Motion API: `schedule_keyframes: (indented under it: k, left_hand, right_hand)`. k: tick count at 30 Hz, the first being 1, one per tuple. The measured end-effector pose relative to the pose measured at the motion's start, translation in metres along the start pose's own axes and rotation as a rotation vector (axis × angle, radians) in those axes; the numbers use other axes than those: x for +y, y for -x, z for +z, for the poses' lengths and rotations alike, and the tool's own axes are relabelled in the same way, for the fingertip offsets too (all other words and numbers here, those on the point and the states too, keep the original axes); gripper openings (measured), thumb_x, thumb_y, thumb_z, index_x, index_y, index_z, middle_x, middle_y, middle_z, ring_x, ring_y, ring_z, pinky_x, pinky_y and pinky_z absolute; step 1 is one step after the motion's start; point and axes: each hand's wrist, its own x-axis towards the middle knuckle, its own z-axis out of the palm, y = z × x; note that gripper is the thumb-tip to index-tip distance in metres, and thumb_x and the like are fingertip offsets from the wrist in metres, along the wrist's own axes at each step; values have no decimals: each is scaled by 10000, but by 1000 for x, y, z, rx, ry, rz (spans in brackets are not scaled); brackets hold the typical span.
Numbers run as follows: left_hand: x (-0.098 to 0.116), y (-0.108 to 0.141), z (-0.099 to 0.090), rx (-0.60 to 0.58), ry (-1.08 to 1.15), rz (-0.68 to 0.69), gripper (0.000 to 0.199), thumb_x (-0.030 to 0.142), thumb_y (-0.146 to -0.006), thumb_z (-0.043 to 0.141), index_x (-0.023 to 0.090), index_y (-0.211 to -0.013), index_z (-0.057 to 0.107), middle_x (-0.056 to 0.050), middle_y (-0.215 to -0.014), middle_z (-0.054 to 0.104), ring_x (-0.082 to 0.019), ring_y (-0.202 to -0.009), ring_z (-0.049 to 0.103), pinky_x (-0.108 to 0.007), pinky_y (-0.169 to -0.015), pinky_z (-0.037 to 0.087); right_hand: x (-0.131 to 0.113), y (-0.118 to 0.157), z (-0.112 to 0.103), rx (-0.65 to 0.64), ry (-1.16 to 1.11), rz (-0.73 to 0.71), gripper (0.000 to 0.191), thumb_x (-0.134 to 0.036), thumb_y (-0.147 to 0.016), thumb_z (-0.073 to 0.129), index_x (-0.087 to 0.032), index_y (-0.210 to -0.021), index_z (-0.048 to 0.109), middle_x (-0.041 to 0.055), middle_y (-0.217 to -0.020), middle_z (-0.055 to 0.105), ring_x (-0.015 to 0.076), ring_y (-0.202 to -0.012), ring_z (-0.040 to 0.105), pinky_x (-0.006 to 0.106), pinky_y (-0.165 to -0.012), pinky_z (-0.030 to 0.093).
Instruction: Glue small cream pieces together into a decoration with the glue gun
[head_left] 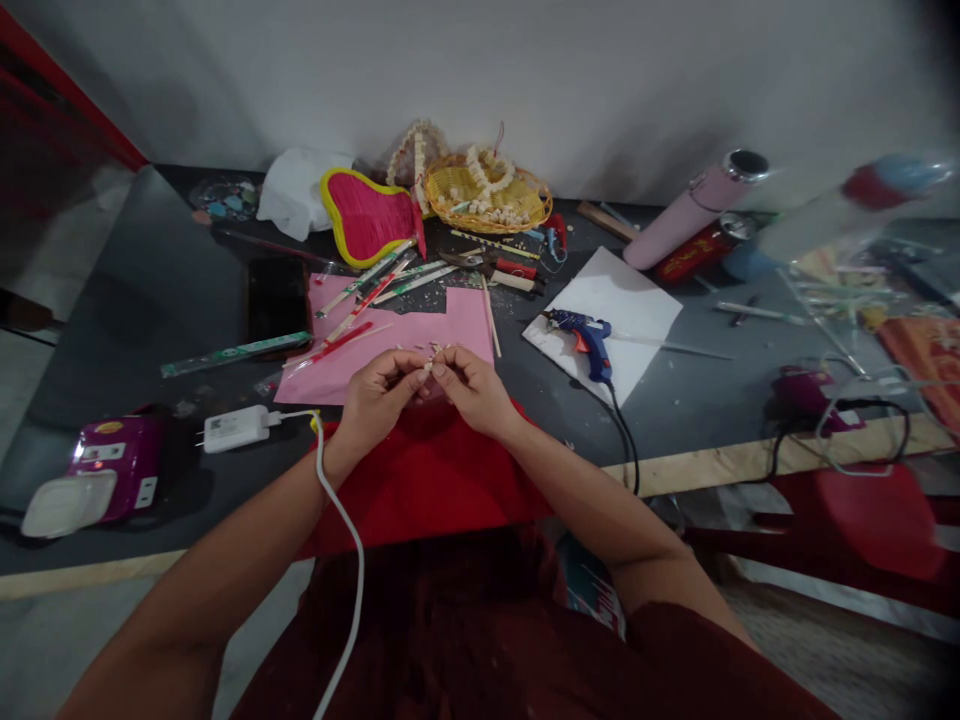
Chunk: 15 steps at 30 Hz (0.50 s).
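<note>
My left hand (381,398) and my right hand (478,394) meet over the near edge of a pink sheet (416,325). Thumb and fingers of both are pinched together on a small pale piece (428,367), too small to name exactly. More pale bits (436,347) lie on the sheet just beyond my fingertips. Below my hands a red cloth (435,480) covers the table edge. Chopsticks in printed sleeves (386,283) and pliers (491,268) lie past the sheet.
A blue glue gun (591,345) rests on a white sheet (645,300) at right. Behind stand a wicker basket (450,215), a pink flask (690,215) and a red can (697,250). At left are a phone (277,300), a charger (236,429) and a purple socket block (135,460).
</note>
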Motion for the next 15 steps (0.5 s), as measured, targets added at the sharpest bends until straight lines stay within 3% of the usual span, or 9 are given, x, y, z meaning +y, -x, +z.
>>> schedule_keyframes:
  k: [7, 15]
  left_hand:
    - [1, 0, 0, -4, -14, -11, 170, 287, -765, 660, 172, -890, 647, -4, -666, 629, -99, -580, 594, -198, -540, 508]
    - [-1, 0, 0, 9, 22, -41, 186, 296, -758, 664, 181, -902, 645, -11, -685, 636, -103, -589, 595, -205, -542, 520]
  right_hand:
    - [-1, -1, 0, -4, 14, -40, 210, -383, -890, 470, -191, -817, 512, -7, -761, 518, 101, -677, 459, 229, -638, 385]
    - [1, -1, 0, -20, 28, -20, 237, -412, -898, 449, -193, -851, 527, 1, -771, 546, 104, -681, 493, 224, -616, 405]
